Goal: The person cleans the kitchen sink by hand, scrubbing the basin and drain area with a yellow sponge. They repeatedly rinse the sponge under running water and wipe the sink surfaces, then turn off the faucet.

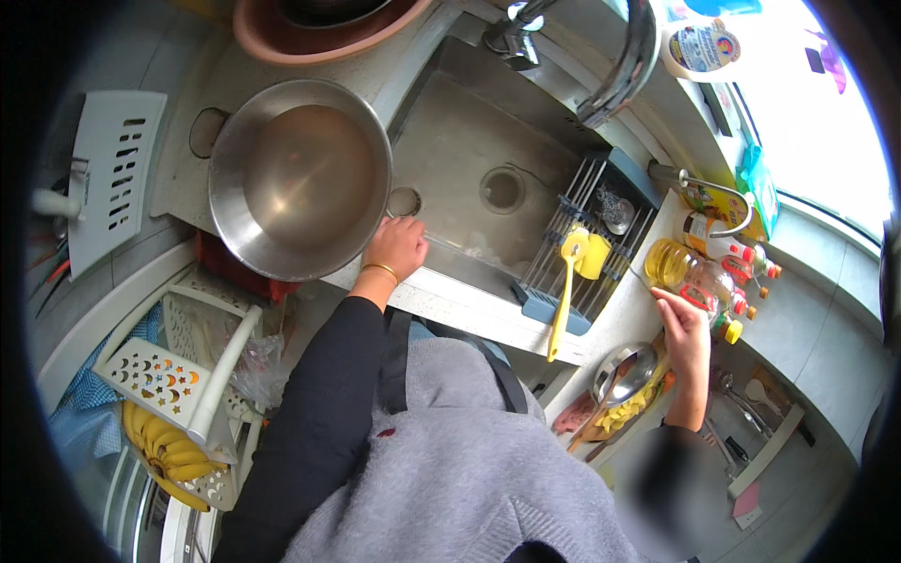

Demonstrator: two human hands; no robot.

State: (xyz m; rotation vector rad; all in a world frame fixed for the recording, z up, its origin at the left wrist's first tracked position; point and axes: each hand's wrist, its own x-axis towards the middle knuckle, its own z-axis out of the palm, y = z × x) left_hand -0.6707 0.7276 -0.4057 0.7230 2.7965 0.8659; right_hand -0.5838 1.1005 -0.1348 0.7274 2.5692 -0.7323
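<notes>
My left hand [398, 246], with a gold-coloured bracelet at the wrist, rests with curled fingers at the front edge of the steel sink [457, 155], close by the rim of a large metal basin [229, 218] of cloudy water. Whether its fingers grip anything is hidden. Over the counter at the right, my right hand [681, 317] has thumb and forefinger pinched together; a thin dark strand-like thing [642, 280] shows at the fingertips, too fine to name. Between the hands, a yellow-handled brush [565, 295] lies across the sink's drying rack [552, 260].
A curved faucet [619, 70] overhangs the sink. Oil bottles [676, 264] stand beside my right hand. A metal bowl [625, 373] and chopped yellow food [623, 415] are nearer me. Reddish-brown basins [257, 42] stand at the back left; bananas [165, 447] lie on a shelf rack lower left.
</notes>
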